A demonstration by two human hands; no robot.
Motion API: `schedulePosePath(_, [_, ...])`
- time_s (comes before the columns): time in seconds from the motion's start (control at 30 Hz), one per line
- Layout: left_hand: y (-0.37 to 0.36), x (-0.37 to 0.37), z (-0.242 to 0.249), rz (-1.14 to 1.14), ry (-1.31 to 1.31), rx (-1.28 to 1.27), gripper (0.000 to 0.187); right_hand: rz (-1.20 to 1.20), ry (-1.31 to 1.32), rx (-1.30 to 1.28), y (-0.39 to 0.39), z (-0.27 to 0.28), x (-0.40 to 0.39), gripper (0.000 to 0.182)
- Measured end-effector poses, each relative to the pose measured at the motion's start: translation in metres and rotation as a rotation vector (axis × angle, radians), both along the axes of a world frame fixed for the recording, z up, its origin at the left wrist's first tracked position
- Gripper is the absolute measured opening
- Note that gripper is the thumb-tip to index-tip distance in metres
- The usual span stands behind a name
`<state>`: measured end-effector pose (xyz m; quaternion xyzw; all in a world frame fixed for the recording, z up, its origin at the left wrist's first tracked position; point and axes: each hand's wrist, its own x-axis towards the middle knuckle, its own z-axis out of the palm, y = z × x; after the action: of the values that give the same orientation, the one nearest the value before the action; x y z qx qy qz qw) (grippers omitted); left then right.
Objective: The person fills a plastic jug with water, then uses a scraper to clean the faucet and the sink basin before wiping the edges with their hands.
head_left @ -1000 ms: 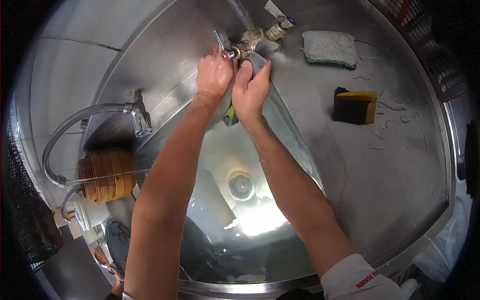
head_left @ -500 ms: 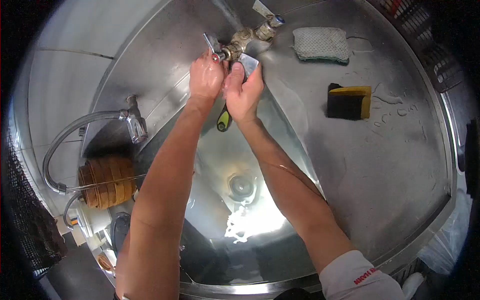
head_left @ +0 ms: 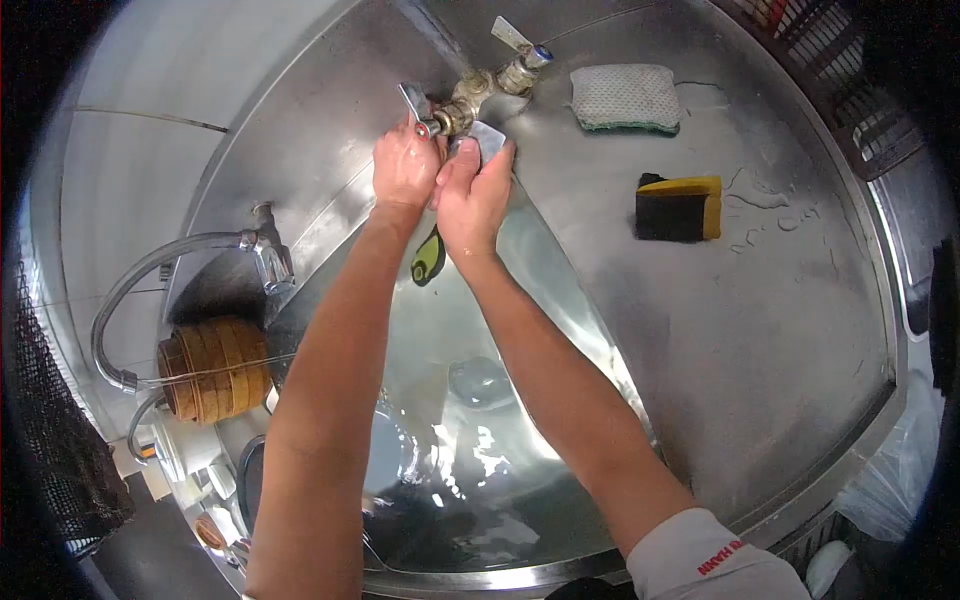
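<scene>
My right hand [head_left: 472, 205] is closed, its thumb on top of a flat metal blade [head_left: 487, 140] below the mixer tap [head_left: 470, 97]. A green and black handle [head_left: 428, 258] with a hole in its end sticks out below my hands; blade and handle look like parts of one scraper, but their join is hidden. My left hand [head_left: 404, 168] is wet and curled just beside the right one, under the tap's red-marked lever [head_left: 418, 112]. What its fingers hold is hidden. Both hands are above water in the steel sink [head_left: 625, 400].
A white mesh sponge [head_left: 625, 98] and a black and yellow sponge [head_left: 679, 209] lie on the steel drainboard to the right. Left are a hose tap [head_left: 272, 258] and a roll of brown strap [head_left: 215, 370]. A dark crate [head_left: 850, 80] stands at upper right.
The view has shifted slightly, and the handle end sits a little lower and further left. Both hands keep nearly the same grip. The water's reflections have changed.
</scene>
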<state>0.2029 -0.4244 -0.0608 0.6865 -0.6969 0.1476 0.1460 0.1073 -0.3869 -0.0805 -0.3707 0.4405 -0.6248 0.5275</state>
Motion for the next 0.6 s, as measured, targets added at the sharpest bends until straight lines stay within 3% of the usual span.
schedulePosePath(0.3, [0.001,-0.005,0.003,0.038,0.007,-0.003,0.021,-0.115,0.069,-0.100,-0.006,0.000,0.002,0.029])
schedulePosePath(0.6, [0.002,-0.006,0.005,0.012,-0.015,0.019,0.022,0.046,-0.065,-0.131,-0.008,-0.007,-0.005,0.021])
